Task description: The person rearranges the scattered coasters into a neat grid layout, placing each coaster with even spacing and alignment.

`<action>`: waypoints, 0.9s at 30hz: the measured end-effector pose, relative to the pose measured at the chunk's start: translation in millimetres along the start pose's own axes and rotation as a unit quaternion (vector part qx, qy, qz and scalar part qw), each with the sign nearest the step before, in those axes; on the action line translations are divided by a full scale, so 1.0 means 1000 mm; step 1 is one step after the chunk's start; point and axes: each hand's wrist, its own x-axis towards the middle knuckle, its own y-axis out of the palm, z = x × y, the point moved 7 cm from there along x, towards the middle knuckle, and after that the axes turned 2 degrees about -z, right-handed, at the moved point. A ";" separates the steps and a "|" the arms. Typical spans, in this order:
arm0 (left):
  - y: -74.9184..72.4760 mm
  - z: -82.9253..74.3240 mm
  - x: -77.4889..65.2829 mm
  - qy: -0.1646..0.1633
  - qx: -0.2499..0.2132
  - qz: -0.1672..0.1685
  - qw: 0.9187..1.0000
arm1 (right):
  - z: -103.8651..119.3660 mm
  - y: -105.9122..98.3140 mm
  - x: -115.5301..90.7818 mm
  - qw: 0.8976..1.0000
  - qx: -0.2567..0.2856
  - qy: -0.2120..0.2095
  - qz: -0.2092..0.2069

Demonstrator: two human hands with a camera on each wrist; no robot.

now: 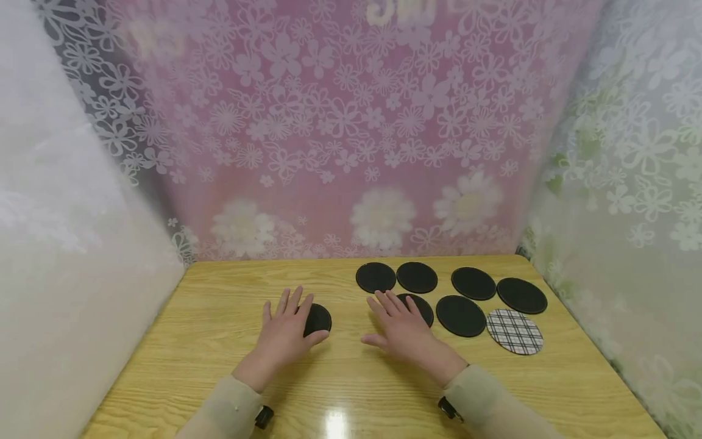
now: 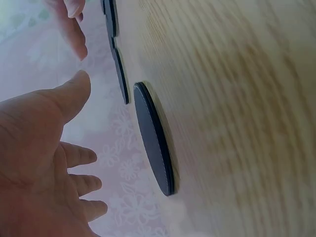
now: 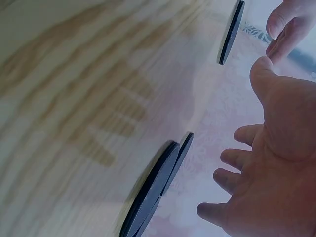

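Note:
Fingers spread, my left hand (image 1: 285, 332) hovers palm down over the table beside a black round coaster (image 1: 319, 321), partly covering it in the head view. In the left wrist view that coaster (image 2: 154, 140) lies flat, apart from the hand (image 2: 37, 148). My right hand (image 1: 403, 329), also spread and palm down, is above the table, hiding part of another black coaster (image 1: 423, 310). A gap shows between the right hand (image 3: 276, 153) and the coaster (image 3: 150, 192) in the right wrist view. Neither hand holds anything.
Several more black coasters lie at the right: a back pair (image 1: 375, 277), another pair (image 1: 473, 283) and one in front (image 1: 462, 316). A plaid coaster (image 1: 515, 331) is at the far right. Floral curtains (image 1: 351, 122) enclose the wooden table (image 1: 181, 341) at the back and sides.

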 end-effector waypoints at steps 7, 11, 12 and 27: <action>0.003 0.013 0.001 -0.010 -0.009 0.013 1.000 | 0.007 0.003 0.007 1.000 0.015 -0.011 -0.002; 0.001 0.018 0.000 -0.012 -0.018 0.019 1.000 | 0.010 0.007 0.012 1.000 0.023 -0.003 0.011; 0.001 0.018 -0.001 -0.012 -0.018 0.021 1.000 | 0.010 0.008 0.012 1.000 0.025 -0.001 0.014; 0.002 0.032 -0.005 -0.013 0.001 0.015 1.000 | 0.028 0.020 0.026 0.999 0.038 -0.015 0.036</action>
